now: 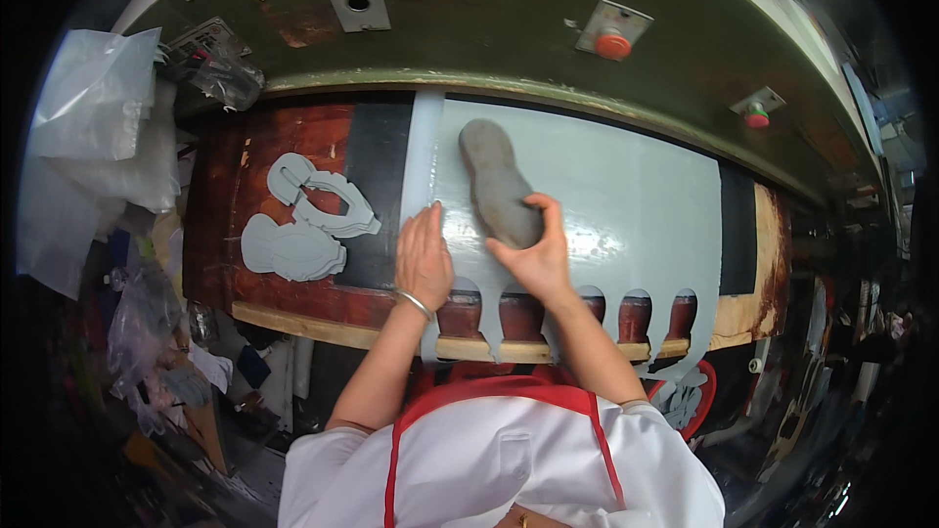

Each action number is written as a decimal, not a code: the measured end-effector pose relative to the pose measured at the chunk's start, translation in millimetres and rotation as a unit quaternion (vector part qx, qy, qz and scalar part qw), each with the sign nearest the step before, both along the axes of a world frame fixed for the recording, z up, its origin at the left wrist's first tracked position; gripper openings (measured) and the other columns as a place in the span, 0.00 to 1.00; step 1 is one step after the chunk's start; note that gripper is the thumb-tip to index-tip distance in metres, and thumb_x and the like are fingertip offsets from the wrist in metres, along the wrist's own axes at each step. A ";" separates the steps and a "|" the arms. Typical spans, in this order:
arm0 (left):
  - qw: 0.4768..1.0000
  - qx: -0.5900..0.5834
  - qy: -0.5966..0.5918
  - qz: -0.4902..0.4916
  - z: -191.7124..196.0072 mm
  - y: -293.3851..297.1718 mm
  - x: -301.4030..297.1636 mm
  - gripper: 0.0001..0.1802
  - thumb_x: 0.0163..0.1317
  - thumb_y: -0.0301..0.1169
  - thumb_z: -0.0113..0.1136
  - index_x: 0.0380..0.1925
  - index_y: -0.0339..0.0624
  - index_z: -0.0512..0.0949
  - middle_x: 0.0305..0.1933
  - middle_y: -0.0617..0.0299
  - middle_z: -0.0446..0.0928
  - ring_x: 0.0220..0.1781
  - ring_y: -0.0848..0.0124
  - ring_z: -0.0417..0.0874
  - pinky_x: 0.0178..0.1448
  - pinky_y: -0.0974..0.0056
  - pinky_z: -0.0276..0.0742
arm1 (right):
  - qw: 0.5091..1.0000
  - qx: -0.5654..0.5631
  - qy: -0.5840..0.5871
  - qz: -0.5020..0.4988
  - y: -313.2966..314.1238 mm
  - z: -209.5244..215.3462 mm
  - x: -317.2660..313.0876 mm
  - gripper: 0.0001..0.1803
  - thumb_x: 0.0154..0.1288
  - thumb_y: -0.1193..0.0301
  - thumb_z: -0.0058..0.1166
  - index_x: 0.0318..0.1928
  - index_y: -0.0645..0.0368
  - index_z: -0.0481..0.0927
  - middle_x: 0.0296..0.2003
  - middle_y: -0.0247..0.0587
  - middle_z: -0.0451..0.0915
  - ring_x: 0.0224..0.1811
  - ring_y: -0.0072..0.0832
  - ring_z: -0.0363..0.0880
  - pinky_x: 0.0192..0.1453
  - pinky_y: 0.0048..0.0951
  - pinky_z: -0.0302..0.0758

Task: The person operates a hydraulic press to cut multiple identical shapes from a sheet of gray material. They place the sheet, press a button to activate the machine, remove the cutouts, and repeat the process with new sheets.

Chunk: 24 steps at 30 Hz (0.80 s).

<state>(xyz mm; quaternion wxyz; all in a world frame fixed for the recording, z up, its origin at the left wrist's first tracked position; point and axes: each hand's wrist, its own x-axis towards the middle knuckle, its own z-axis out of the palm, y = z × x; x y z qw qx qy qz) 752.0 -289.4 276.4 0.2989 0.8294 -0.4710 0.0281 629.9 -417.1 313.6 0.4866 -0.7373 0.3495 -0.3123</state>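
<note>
A smooth grey sheet [636,196] lies across the right part of the wooden work board, with a row of rounded cut-outs along its near edge. On it rests a grey-brown, sole-shaped cutting die [497,181], its long axis running away from me. My right hand [543,249] grips the near end of this die between thumb and fingers. Flat beside it, fingers stretched out, my left hand [424,259] presses on the sheet's left edge, by a pale strip [422,156]. Grey cut pieces [293,248] lie stacked at the left, next to ring-shaped grey pieces [333,205].
Behind the board runs a green machine beam [469,24] with a red knob [612,45] and a smaller red button [756,117]. Clear plastic bags [98,127] hang at the left. A red basin [700,401] with grey scraps stands below the board's near edge.
</note>
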 end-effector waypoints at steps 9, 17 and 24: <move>0.998 0.015 0.052 0.027 -2.4 -19.8 12.5 0.31 0.57 0.22 0.50 0.64 0.36 0.61 0.56 0.48 0.72 0.61 0.53 0.69 0.67 0.51 0.60 | 0.968 -0.232 0.075 0.057 -0.1 -34.2 35.6 0.45 0.43 0.72 0.69 0.63 0.63 0.60 0.61 0.67 0.55 0.64 0.60 0.56 0.65 0.51 0.60; 0.979 -0.120 0.145 0.081 14.7 -51.0 62.7 0.22 0.60 0.21 0.52 0.56 0.41 0.71 0.38 0.52 0.80 0.42 0.55 0.79 0.49 0.57 0.73 | 0.949 -0.083 -0.040 -0.300 -206.4 29.6 -38.8 0.38 0.69 0.61 0.48 0.70 0.62 0.46 0.66 0.59 0.55 0.68 0.44 0.57 0.64 0.39 0.63; 0.993 0.047 0.038 0.101 7.7 -64.4 62.9 0.10 0.61 0.36 0.59 0.28 0.42 0.75 0.19 0.55 0.74 0.25 0.53 0.76 0.33 0.53 0.69 | 0.863 -0.300 0.081 -0.399 -311.6 46.8 -62.4 0.52 0.70 0.51 0.42 0.67 0.77 0.25 0.70 0.71 0.29 0.75 0.53 0.30 0.76 0.45 0.31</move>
